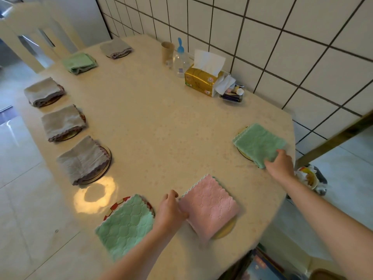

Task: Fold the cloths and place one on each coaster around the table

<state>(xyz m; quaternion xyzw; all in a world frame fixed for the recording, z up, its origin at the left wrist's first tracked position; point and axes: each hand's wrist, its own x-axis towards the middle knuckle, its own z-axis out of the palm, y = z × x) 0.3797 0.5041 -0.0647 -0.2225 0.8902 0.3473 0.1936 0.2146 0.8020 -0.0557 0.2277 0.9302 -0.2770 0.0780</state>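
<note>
Folded cloths lie on round coasters around the cream table (161, 122). My left hand (170, 211) grips the left edge of a folded pink cloth (212, 207), which covers a yellow coaster (226, 231) near the front edge. My right hand (279, 164) pinches the near corner of a folded green cloth (258, 143) over a coaster at the right. Another green cloth (125, 223) rests on a red-rimmed coaster (119, 203) at the front left. Three grey cloths (82, 158) line the left edge; a green cloth (79, 62) and a grey cloth (116, 47) lie at the far end.
A tissue pack (203, 79), a clear bottle with a blue cap (180, 61), a brown cup (167, 51) and a small box of bits (232, 93) stand by the tiled wall. A pale chair (34, 31) is at the far left. A waste bin (308, 178) sits right of the table.
</note>
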